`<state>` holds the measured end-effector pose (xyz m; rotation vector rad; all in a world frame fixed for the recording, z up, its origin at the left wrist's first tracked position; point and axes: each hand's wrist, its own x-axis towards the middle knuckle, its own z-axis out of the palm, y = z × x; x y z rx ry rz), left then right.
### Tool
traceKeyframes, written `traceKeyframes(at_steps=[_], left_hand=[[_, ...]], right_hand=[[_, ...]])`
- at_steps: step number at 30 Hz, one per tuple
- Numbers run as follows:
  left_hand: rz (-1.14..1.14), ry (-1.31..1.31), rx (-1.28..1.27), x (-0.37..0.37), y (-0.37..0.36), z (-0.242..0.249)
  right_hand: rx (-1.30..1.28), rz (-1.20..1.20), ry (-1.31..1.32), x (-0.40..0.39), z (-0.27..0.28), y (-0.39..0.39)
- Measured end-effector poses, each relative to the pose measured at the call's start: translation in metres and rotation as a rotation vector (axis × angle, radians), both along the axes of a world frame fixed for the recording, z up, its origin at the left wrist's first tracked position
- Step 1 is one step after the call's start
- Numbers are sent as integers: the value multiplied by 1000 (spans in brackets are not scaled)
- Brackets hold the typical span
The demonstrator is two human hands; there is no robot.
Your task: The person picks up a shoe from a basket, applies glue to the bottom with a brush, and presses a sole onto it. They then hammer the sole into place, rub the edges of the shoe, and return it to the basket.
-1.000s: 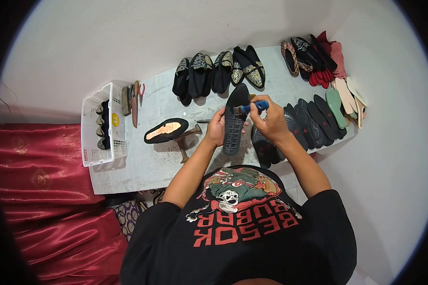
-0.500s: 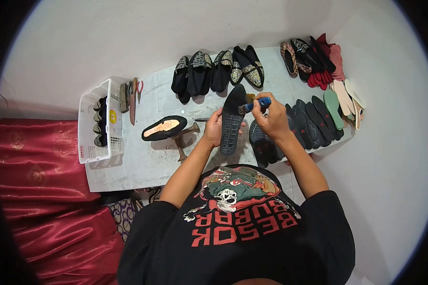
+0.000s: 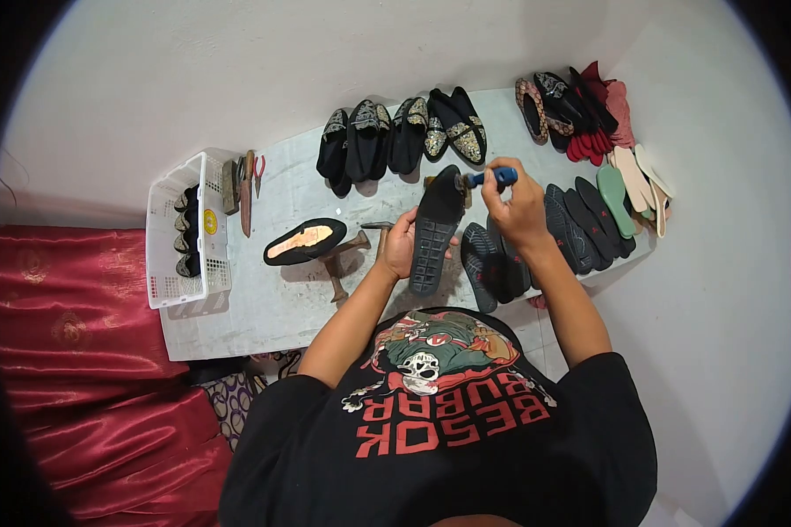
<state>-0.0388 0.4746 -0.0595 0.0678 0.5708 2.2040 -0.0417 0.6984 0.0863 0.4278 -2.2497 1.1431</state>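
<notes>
And here a black sole (image 3: 430,255) is being gripped in the left hand (image 3: 402,246), its grid-patterned end being pointed toward the body and its smooth, rounded end being angled away, up above the worktable (image 3: 290,307). Fingertips are being wrapped round to its right side. A blue-handled brush (image 3: 504,176) is being pinched by the right hand (image 3: 520,206), and its head is being held right at the edge of the sole's smooth part; whether contact is being made cannot be told. Something amber-brown is being partly hidden behind the sole.

Over to the left, a black shoe (image 3: 306,242) with a pale insole is being supported by a metal shoe stand (image 3: 337,272), while a hammer (image 3: 377,226) is being partly covered near the left hand. Further left, pliers (image 3: 258,172) and a long-bladed tool (image 3: 246,211) are being displayed beside a white basket (image 3: 215,272), in which decorated shoes (image 3: 185,233) are being contained.

At the back, black shoes with glittery fronts (image 3: 407,140) are being shown in a row. On the right, more dark soles (image 3: 569,230) are being seen lined up, with a green sole (image 3: 616,201) and pale insoles (image 3: 639,180) being spread just beside them.
</notes>
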Motion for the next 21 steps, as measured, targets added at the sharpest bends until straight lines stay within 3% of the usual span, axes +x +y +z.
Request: traceKeyframes(at_steps=[6, 8, 11, 14, 21], left_hand=[[18, 0, -58, 4, 11, 10], [13, -7, -120, 3, 5, 4], [-3, -11, -107, 2, 1, 4], [9, 7, -91, 2, 3, 3], [-24, -15, -54, 4, 0, 2]], right_hand=[[-19, 35, 72, -4, 4, -6], [-18, 70, -43, 7, 5, -10], [4, 76, 75, 3, 1, -11], [-72, -6, 1, -12, -5, -2], [-25, 95, 13, 2, -1, -16]])
